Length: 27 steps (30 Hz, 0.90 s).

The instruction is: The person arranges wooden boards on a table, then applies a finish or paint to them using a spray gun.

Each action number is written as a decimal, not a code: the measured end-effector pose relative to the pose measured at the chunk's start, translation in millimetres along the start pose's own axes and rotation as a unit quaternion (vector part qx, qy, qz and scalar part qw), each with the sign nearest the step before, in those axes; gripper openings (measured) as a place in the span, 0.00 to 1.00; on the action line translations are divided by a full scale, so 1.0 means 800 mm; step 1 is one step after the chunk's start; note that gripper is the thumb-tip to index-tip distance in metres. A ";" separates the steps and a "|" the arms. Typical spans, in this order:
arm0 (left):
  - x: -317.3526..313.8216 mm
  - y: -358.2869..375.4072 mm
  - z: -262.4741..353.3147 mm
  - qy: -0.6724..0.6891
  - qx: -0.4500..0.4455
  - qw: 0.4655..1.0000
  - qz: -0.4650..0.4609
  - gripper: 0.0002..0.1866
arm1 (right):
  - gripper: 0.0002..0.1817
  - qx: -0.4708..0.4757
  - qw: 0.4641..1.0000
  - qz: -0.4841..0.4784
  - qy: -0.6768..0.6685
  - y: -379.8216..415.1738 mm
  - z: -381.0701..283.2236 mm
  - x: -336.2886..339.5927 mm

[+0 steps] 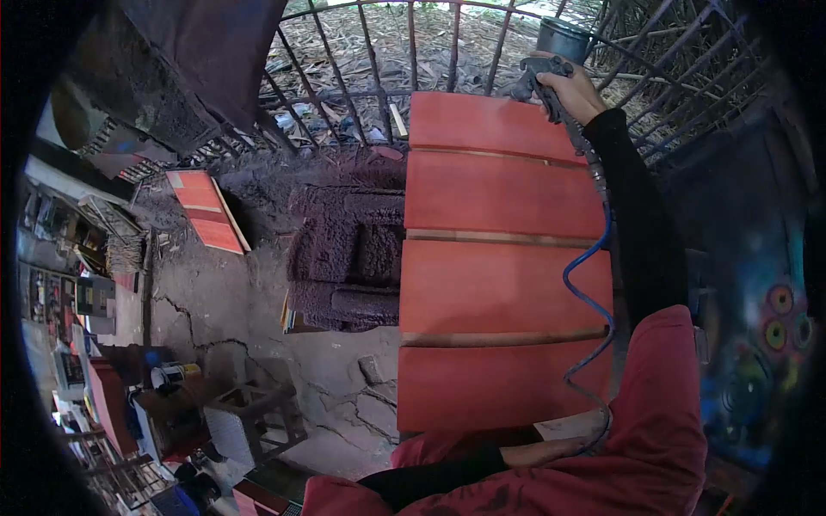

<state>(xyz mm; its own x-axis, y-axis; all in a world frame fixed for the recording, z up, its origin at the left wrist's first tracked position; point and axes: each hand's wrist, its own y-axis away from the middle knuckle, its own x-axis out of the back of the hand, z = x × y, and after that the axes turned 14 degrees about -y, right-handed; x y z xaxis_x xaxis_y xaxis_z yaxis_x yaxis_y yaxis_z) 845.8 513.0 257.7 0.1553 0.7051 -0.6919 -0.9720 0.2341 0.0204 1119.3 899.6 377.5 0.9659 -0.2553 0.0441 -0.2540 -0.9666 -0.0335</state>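
Note:
My right hand [570,90] is closed around the handle of a spray gun [525,82] at the far end of the red panels. A dark paint cup [564,39] sits by the gun. From its handle a coiled blue air hose [588,297] runs back toward my lap. My left hand [551,451] rests low by my lap, closed on the hose; its fingers are partly hidden. Several red boards [503,284] lie side by side in front of me, with bare wood strips showing in the gaps between them.
A paint-crusted dark chair-like form [344,258] stands left of the boards. Metal bars [370,60] rise behind. A smaller red panel [206,209] leans farther left. On the cracked floor stands a grey stool [249,421]. A paint-marked dark surface [757,361] is at the right.

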 end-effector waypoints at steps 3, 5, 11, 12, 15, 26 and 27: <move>0.007 0.002 0.003 -0.003 -0.002 1.000 -0.014 0.32 | 0.22 0.009 1.000 0.013 0.014 0.011 0.002 0.045; 0.002 -0.016 0.001 -0.004 -0.005 1.000 -0.019 0.32 | 0.22 0.005 1.000 0.025 0.016 0.021 -0.001 0.073; -0.009 -0.011 0.060 0.191 -0.059 0.976 -0.087 0.25 | 0.21 -0.009 0.996 0.076 0.054 0.053 -0.008 0.153; -0.011 -0.010 0.061 0.263 -0.137 0.947 -0.123 0.23 | 0.21 -0.020 0.994 0.094 0.050 0.059 -0.010 0.161; -0.002 -0.012 0.085 0.094 0.055 0.991 -0.082 0.22 | 0.22 -0.032 0.989 0.134 0.054 0.075 -0.016 0.182; -0.001 -0.008 0.060 0.060 0.022 0.996 -0.058 0.26 | 0.22 -0.036 0.991 0.123 0.050 0.081 -0.006 0.148; -0.002 -0.006 0.057 0.060 0.021 0.996 -0.056 0.26 | 0.22 -0.031 0.992 0.111 0.046 0.076 -0.004 0.141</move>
<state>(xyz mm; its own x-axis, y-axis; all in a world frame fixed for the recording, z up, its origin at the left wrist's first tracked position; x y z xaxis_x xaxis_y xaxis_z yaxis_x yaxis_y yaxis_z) 858.6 541.5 291.5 0.2375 0.5885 -0.7728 -0.9411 0.3364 -0.0330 1212.6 812.0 383.3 0.8777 -0.4602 0.1336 -0.4653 -0.8851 0.0081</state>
